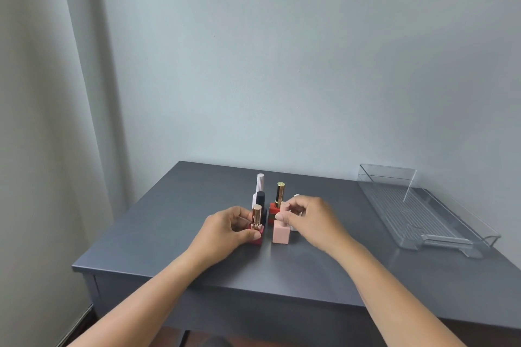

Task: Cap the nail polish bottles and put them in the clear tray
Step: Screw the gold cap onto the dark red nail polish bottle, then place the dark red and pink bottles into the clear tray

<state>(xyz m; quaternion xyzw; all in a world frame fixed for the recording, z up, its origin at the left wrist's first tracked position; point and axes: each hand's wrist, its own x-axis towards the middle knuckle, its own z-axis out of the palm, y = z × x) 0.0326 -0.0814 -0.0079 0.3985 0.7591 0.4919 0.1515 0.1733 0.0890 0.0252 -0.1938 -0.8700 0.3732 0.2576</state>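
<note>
Two hands work at a cluster of nail polish bottles near the middle of the dark grey tabletop [158, 236]. I see my left hand [225, 229] curled round the square dark red bottle with the rose-gold cap [257, 224]. The thumb presses its near face low down and the fingers wrap the far side, so the cap stands clear above them. My right hand [311, 220] pinches at the top of the square pale pink bottle [281, 231]. Thumb and forefinger are closed on a pale pink cap [284, 209] directly over the neck, while the body stands bare below the fingertips. Whether that cap is seated I cannot tell.

Behind these stand a red bottle with a tall gold cap [279, 196], a black bottle [260, 200] and a white bottle with a tall ribbed cap [260, 182], all upright and close together. Another white piece [296, 196] peeks over my right knuckles.

Off to the right, well apart from the bottles, the clear plastic tray [394, 197] lies on the table with no bottles in it.
</note>
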